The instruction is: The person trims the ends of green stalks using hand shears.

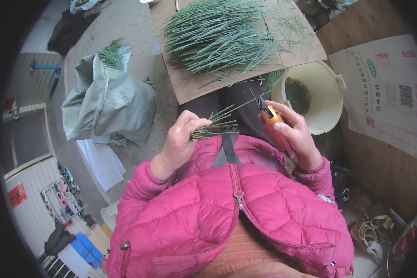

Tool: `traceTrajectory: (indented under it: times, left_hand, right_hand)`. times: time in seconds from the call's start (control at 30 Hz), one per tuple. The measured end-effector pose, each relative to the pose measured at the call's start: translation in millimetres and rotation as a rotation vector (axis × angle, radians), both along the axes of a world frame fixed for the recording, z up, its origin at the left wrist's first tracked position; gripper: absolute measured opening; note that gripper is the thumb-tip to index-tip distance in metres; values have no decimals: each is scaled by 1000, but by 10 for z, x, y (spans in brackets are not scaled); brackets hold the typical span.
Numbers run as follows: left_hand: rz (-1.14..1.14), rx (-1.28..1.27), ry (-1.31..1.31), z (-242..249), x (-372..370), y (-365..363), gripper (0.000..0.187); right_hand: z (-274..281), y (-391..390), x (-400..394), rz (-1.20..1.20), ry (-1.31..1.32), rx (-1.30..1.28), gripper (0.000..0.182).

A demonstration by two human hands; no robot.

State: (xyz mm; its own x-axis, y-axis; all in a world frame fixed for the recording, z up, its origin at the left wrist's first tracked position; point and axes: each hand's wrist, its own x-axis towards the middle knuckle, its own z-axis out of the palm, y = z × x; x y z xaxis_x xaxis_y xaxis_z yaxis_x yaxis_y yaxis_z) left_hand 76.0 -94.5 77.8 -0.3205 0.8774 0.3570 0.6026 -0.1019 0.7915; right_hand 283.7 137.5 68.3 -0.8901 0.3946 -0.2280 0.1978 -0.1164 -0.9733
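Note:
My left hand (184, 138) is closed round a small bunch of green stems (221, 121), whose ends point right. Orange-handled cutters (273, 124) lie in my right hand (294, 132), their dark blades upward. One longer stem reaches from the bunch towards the blades; whether it touches them is unclear. Beyond both hands, a large pile of thin green stems (217, 37) covers much of a brown board (183, 88).
A cream bucket (326, 99) with some green matter inside stands right of the board. At the left sits a full greenish woven sack (111, 102) with stems at its mouth. Printed white sheeting (384, 102) covers a wooden panel at the right.

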Motion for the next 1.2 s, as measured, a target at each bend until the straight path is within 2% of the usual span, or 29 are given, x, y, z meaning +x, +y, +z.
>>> traceTrajectory:
  times: [0.3, 0.4, 0.47, 0.6, 0.7, 0.8, 0.9, 1.0, 1.2]
  left_hand:
    - [8, 4, 12, 24, -18, -9, 60]
    - [-21, 7, -19, 4, -32, 11, 58]
    - [112, -164, -165, -41, -32, 29, 43]
    - [248, -278, -273, -151, -138, 355, 31]
    - [275, -73, 17, -224, -212, 768, 27]
    - [213, -37, 263, -354, -187, 1182, 35]
    - [264, -169, 505, -596, -120, 1541, 42]
    - [327, -206, 659, -786, -156, 1642, 34]
    - [263, -321, 283, -230, -197, 925, 38]
  right_hand:
    - [-40, -2, -9, 16, 4, 12, 59]
    - [-64, 2, -15, -1, 15, 64, 53]
    - [-44, 1, -14, -8, 37, 43, 52]
    - [2, -22, -6, -54, 38, -33, 53]
    - [168, -32, -20, -157, 57, -228, 55]
    - [270, -19, 4, -295, 2, -285, 57]
    - [263, 2, 32, -385, -6, -246, 59]
    - [276, 9, 49, -360, -37, -253, 61]
    - [195, -41, 20, -310, -30, -290, 62]
